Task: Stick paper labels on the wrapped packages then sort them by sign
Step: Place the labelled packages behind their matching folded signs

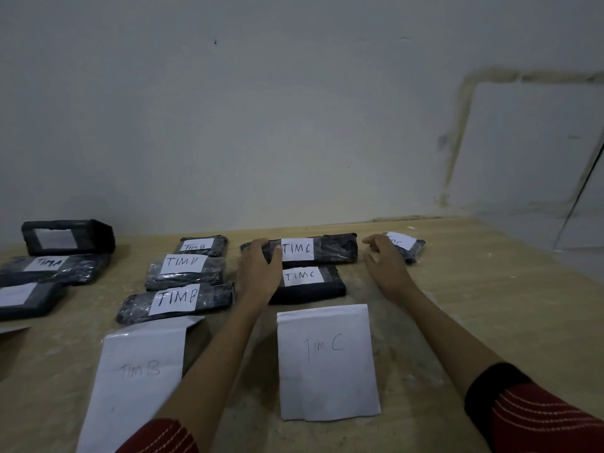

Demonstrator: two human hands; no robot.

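Fingers (258,246) of the left hand (260,271) are curled over the left end of the long package (333,251), and the thumb is pressed against its near side, beside the label (297,249) marked "TIM C". This package is laid on the desk (474,305), close to the wall (294,125). Nearer the person, a sheet (327,364) marked "TIM C" is laid flat. A shorter package (313,289) is set between the two, touching the long one. Fingers (376,240) of the right hand (387,263) are loosely spread at the left end of the small package (412,251); whether it is touched cannot be told.
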